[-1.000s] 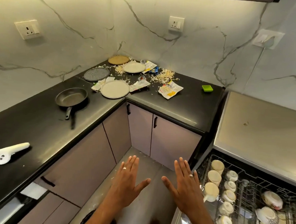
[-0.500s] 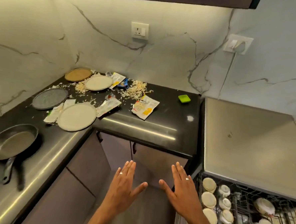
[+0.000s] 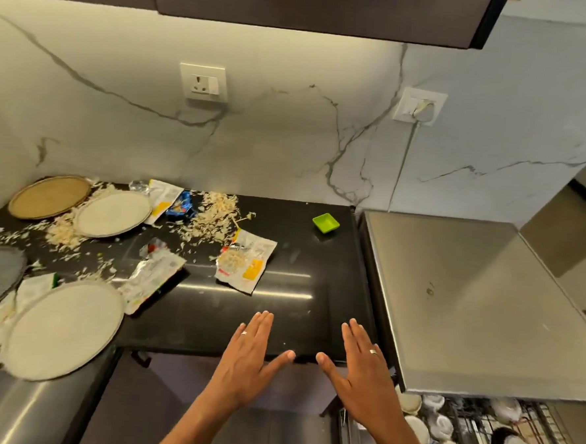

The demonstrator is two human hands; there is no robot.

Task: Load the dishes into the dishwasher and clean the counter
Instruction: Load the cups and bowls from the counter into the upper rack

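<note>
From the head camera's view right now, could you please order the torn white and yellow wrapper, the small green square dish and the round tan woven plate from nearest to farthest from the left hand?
1. Torn white and yellow wrapper, just beyond the left hand.
2. Small green square dish, farther back, to the right.
3. Round tan woven plate, far left corner.

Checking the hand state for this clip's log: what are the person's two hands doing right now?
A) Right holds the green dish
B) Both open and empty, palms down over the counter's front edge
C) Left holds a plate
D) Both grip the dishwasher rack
B: the left hand and right hand are spread flat and hold nothing; the green dish sits apart on the counter.
</note>
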